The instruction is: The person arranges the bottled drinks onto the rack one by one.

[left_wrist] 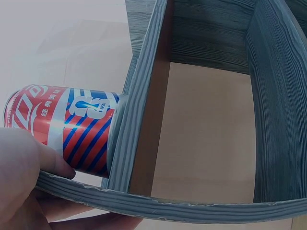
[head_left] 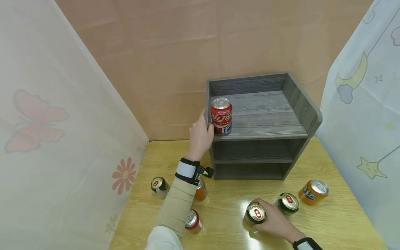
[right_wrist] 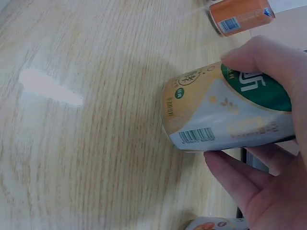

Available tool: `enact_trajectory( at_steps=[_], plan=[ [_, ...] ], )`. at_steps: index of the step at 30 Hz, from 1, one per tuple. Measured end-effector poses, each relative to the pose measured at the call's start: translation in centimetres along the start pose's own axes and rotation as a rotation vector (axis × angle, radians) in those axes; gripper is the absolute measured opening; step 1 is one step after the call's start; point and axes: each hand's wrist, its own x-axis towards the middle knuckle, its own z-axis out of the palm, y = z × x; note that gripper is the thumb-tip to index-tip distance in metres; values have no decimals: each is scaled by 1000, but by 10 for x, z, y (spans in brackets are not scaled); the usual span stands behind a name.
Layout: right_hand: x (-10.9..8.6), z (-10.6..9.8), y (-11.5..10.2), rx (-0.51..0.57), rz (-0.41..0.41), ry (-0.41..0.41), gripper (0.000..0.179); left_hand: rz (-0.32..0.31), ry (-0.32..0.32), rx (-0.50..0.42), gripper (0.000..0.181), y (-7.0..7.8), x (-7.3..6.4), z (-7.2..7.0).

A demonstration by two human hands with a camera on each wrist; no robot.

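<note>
A red cola can [head_left: 221,118] stands upright at the left front corner of the top board of a grey wooden shelf [head_left: 262,114]. My left hand [head_left: 200,137] grips the shelf's left side panel, thumb on the inner side beside the can and the other fingers behind the panel. In the left wrist view the thumb lies right at the red cola can [left_wrist: 86,129]. Low on the right, my right hand [head_left: 276,222] holds a green, white and gold can [right_wrist: 216,110] around its side, thumb on one side and fingers on the other, its top facing up.
Right of my right hand stand another green-topped can [head_left: 288,203] and an orange soda can [head_left: 314,192]. Around my left forearm are a dark green and white can [head_left: 160,187], an orange can [head_left: 201,191] and a red can [head_left: 194,221]. Patterned cloths [head_left: 72,104] hang at both sides.
</note>
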Motion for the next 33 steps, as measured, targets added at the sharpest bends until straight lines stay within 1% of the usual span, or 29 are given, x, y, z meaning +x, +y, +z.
enact_trajectory(
  at_steps=[7,18,23,27,33],
  plan=[
    [-2,2,-2,2,5,21,67,-2,-2,9,54,-1,0,0],
    [-3,4,-2,12,7,36,66,-4,-4,4,53,0,-1,0],
    [-3,5,-1,-12,11,52,67,-1,-2,-3,54,1,-1,0],
    [-3,4,-1,-25,18,48,68,2,-4,-12,54,1,-1,0],
    [0,2,-2,-13,6,40,67,5,5,-4,53,0,0,-1]
  ],
)
